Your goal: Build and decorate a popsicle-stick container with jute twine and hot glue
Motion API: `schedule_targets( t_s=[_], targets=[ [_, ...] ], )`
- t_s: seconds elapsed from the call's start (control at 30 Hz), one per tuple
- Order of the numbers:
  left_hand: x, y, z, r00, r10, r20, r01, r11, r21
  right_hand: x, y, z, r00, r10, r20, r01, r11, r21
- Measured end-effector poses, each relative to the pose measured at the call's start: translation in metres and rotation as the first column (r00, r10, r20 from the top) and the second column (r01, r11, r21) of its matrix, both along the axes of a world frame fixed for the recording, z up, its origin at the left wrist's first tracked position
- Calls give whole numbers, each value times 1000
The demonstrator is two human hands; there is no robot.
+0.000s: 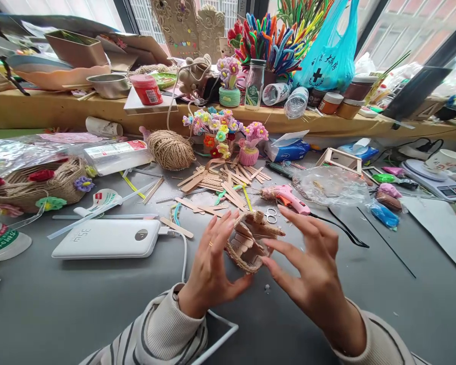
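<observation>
At the near centre of the worktop (99,299), a small twine-wrapped piece (253,247) is positioned between both hands, tilted so that its open side and the flat wooden slats (243,243) inside it face the wearer; whether its base touches the worktop cannot be told. For sound handling, support the piece from the left, apply light pressure at the rim only, and keep fingertips off the slats, since a thin wall probably deforms if squeezed. The grip of the left hand (215,263) is clamped on the left side of the piece, fingers spread along the wall, thumb at the lower edge. The grip of the right hand (311,266) is part open, with thumb and finger tips apart at the right rim; whether they pinch the wall cannot be told. Just beyond the piece lie scissors (271,215) and a pink glue gun (289,197), nozzle pointing left; the raised right fingers are near it, so treat the nozzle as a possible burn hazard. To the left lies a white power bank (106,241) with a cable (185,253) attached. Farther back are loose craft sticks (198,181), then a twine ball (171,150). Pipe cleaners (268,43) stand on the far ledge (34,109).
</observation>
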State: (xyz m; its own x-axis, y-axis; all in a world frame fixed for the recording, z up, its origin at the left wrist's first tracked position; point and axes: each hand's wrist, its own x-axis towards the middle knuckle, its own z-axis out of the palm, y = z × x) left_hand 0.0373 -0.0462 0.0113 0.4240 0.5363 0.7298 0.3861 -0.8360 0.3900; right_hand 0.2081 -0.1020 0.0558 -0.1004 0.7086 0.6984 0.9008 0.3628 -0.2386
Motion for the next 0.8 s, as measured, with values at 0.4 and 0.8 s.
schedule_targets(
  t_s=[0.4,0.8],
  targets=[
    [15,-6,-1,997,73,18,-74,990,121,2,-7,3,994,-37,102,33,999,39],
    [20,-9,-1,992,124,-28,-117,979,166,9,4,12,916,116,384,-167,981,103]
  ],
)
